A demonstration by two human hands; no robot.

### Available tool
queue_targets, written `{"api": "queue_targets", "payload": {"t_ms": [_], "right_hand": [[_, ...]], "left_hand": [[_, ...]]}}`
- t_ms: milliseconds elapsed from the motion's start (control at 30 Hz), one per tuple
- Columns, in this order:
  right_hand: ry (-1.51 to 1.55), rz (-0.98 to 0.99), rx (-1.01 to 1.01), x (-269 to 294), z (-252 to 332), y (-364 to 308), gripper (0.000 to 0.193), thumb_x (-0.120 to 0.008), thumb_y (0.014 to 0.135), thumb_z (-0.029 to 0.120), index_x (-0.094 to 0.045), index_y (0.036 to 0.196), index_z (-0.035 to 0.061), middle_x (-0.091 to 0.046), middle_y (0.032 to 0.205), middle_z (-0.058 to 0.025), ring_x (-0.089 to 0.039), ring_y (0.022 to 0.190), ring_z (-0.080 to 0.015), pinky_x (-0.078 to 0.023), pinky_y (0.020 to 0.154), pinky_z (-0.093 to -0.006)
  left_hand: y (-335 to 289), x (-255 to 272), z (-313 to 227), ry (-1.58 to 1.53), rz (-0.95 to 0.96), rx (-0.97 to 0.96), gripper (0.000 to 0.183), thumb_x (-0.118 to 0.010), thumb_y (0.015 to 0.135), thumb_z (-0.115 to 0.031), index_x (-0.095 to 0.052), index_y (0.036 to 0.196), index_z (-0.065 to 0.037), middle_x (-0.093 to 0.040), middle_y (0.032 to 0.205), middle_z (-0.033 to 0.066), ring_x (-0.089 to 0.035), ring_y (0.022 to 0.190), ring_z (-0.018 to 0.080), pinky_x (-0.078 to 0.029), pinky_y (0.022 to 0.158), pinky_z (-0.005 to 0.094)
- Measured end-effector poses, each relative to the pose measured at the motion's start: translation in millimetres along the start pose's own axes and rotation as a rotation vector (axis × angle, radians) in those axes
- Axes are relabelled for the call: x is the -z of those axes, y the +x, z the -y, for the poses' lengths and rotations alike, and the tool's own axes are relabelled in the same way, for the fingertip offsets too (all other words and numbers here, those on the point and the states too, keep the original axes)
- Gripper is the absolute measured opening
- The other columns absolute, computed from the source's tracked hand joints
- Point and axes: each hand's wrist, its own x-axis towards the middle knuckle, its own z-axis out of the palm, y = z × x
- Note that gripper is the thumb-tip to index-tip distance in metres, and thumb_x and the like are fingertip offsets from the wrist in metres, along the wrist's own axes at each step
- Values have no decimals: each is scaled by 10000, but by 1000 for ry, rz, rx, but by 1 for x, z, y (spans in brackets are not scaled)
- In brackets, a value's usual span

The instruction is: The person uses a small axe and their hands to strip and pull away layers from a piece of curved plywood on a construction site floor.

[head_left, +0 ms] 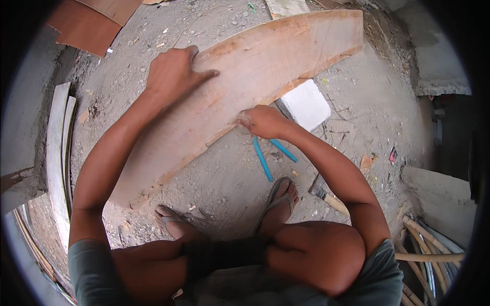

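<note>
A long, worn plywood board [270, 56] slants across the ground in front of me, from the lower left to the upper right. My left hand [171, 74] is closed on its far edge, with the thumb lying over the upper face. At the near edge, my right hand [263, 121] pinches the wood with bent fingers. Just below that hand lies a tool with two blue handles [262, 159]; its head is hidden. A white block [307, 106] sits beside the board's near edge, to the right of my right hand.
By my right forearm lies a wooden-handled tool with a metal head [319, 191]. Bamboo poles [434, 255] are piled at the lower right. Pale narrow strips [57, 148] lie on the left, and brown sheets [92, 25] at the upper left. Grit covers the ground.
</note>
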Motion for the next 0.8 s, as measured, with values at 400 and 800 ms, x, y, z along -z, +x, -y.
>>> {"api": "queue_targets", "payload": {"t_ms": [400,800], "right_hand": [[21,59,-128,13,-15,-66,319,-639,964,340,-731,1017,39,-722,951,-236,-693,965,-442,-537,837,-535],[-645,-844,-268,31,-124,-121,338,-642,988,380,-697,1112,71,-719,1058,-121,-679,1069,-317,-468,1042,-481]], "left_hand": [[-14,16,-20,128,-129,-209,517,-770,885,-537,-587,880,-53,-662,713,162,-680,710,389,-518,639,491],[-26,36,-61,144,-127,-305,428,-712,966,-448,-543,905,-60,-654,737,168,-667,704,419,-511,626,500]]}}
